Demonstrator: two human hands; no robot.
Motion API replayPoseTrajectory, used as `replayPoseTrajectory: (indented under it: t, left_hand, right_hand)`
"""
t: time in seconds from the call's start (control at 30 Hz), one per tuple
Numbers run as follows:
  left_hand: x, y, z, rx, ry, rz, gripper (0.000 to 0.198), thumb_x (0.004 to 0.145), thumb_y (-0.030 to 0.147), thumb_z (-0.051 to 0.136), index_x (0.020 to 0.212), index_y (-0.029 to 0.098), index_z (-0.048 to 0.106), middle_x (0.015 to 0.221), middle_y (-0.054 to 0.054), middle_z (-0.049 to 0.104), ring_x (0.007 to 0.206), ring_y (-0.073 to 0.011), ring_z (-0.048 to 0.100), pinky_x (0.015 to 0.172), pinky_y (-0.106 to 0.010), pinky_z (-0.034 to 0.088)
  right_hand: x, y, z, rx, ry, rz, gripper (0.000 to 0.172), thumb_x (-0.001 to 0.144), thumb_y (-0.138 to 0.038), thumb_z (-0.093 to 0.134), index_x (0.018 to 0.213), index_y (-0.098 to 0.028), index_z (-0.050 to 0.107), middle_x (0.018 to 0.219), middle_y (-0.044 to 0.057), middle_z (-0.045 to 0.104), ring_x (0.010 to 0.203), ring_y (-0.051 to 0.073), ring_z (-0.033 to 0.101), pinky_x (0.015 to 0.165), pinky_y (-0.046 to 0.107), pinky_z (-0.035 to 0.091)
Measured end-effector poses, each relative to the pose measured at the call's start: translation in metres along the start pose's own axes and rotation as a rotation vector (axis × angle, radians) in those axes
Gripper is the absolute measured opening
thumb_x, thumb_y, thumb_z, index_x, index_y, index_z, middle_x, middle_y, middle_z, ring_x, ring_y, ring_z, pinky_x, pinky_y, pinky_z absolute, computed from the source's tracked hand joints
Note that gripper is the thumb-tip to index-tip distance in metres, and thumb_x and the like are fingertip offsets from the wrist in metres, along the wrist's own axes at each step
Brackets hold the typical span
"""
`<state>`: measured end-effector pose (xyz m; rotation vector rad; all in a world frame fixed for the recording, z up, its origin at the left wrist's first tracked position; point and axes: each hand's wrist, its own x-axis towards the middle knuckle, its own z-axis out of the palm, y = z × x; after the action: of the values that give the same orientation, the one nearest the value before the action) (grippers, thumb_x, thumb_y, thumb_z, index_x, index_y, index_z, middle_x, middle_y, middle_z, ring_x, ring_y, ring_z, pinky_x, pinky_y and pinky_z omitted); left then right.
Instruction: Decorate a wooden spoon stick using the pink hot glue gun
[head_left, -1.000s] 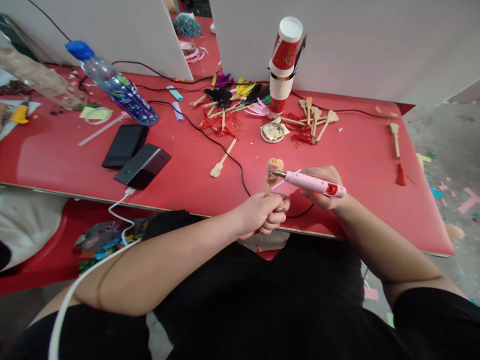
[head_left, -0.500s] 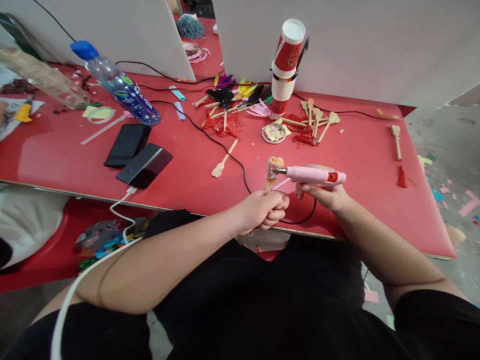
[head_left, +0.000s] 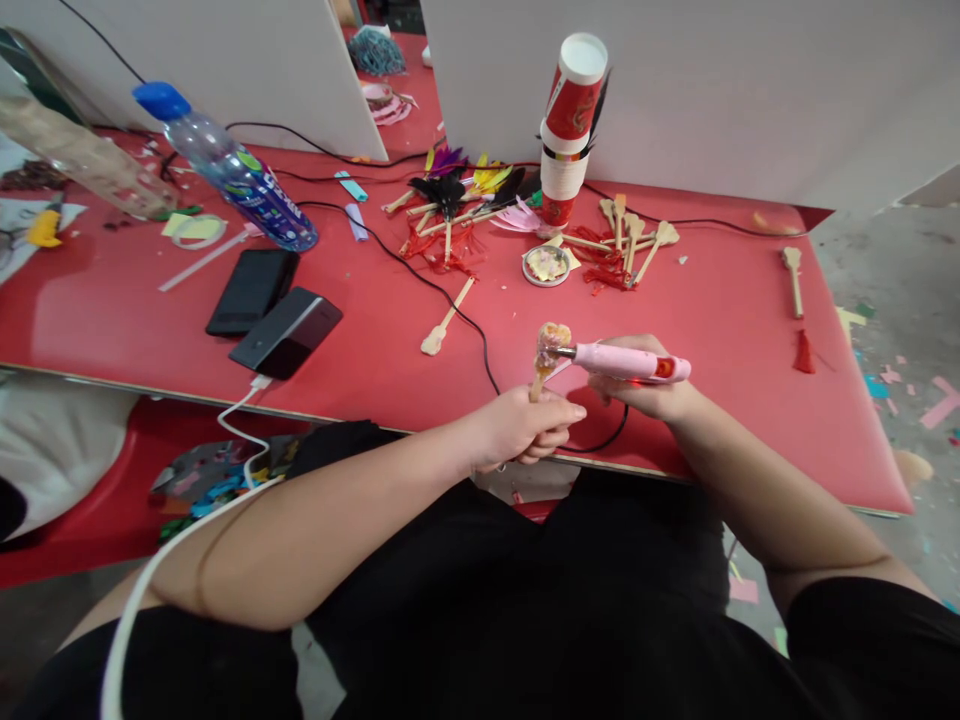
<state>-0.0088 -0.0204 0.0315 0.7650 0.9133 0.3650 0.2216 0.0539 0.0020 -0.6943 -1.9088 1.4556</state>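
My left hand (head_left: 534, 428) is closed around the handle of a small wooden stick (head_left: 553, 345), held upright over the table's front edge. The stick's top is coated with lumpy, shiny orange and pinkish material. In my right hand (head_left: 652, 385) is a pink glue gun (head_left: 622, 362), lying level and pointing left. Its metal nozzle touches or nearly touches the coated top; a red light glows on its underside. A black cord hangs from the gun. Beyond my hands lies a small round dish (head_left: 547, 266) of yellowish bits.
Stacked red-and-white paper cups (head_left: 573, 120) stand at the back. Feathered sticks with red tassels (head_left: 448, 205) and plain wooden sticks (head_left: 634, 235) lie around them. A blue-capped bottle (head_left: 240, 180), a phone (head_left: 252, 290) and a power bank (head_left: 286, 332) occupy the left. A black cable (head_left: 450, 295) crosses the table.
My left thumb has stretched out further to the right along the fist. The stick's top and the glue gun's nozzle sit slightly lower in view, still together.
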Motion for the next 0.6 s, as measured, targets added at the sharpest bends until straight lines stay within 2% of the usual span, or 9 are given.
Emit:
replayPoseTrajectory:
  t: [0.13,0.27,0.37,0.5,0.6]
  left_hand:
    - [-0.001,-0.004,-0.002,0.056,-0.05,0.041,0.066,0.098,0.044,0.082,0.058,0.023,0.034,0.047,0.009,0.029,0.042,-0.0029,0.018,0.042,-0.019,0.014]
    - [-0.006,-0.005,-0.004,0.016,-0.179,0.061,0.068,0.092,0.048,0.089,0.059,0.023,0.034,0.05,0.01,0.027,0.043,-0.0024,0.019,0.043,-0.019,0.014]
    - [-0.005,-0.007,-0.006,-0.023,-0.234,0.064,0.068,0.09,0.049,0.09,0.06,0.023,0.035,0.05,0.01,0.027,0.043,-0.0027,0.019,0.043,-0.02,0.014]
    - [0.002,-0.01,-0.01,0.018,-0.222,0.104,0.064,0.093,0.046,0.086,0.059,0.024,0.036,0.048,0.01,0.029,0.042,-0.0033,0.02,0.042,-0.019,0.016]
    - [0.007,-0.011,-0.012,0.054,-0.224,0.102,0.063,0.095,0.045,0.082,0.057,0.024,0.036,0.047,0.009,0.028,0.042,-0.0039,0.021,0.041,-0.02,0.016]
  right_hand:
    - [0.0,0.003,-0.001,0.001,0.018,-0.095,0.041,0.098,-0.059,0.087,0.089,-0.019,0.084,0.07,0.004,0.072,0.058,0.017,0.064,0.055,0.031,0.055]
    - [0.0,0.009,-0.002,-0.042,0.056,-0.118,0.052,0.099,-0.07,0.083,0.084,-0.02,0.082,0.071,0.006,0.073,0.061,0.019,0.067,0.054,0.031,0.051]
    - [-0.002,0.01,-0.001,-0.095,0.102,-0.062,0.054,0.096,-0.074,0.084,0.083,-0.022,0.081,0.072,0.006,0.074,0.06,0.019,0.065,0.053,0.032,0.047]
    - [-0.005,0.009,-0.003,-0.126,0.117,-0.035,0.053,0.098,-0.074,0.08,0.081,-0.024,0.078,0.068,0.005,0.07,0.056,0.018,0.057,0.053,0.035,0.044]
    - [-0.005,0.007,-0.004,-0.163,0.119,-0.047,0.048,0.098,-0.071,0.08,0.084,-0.026,0.077,0.071,0.005,0.071,0.059,0.02,0.059,0.056,0.038,0.046]
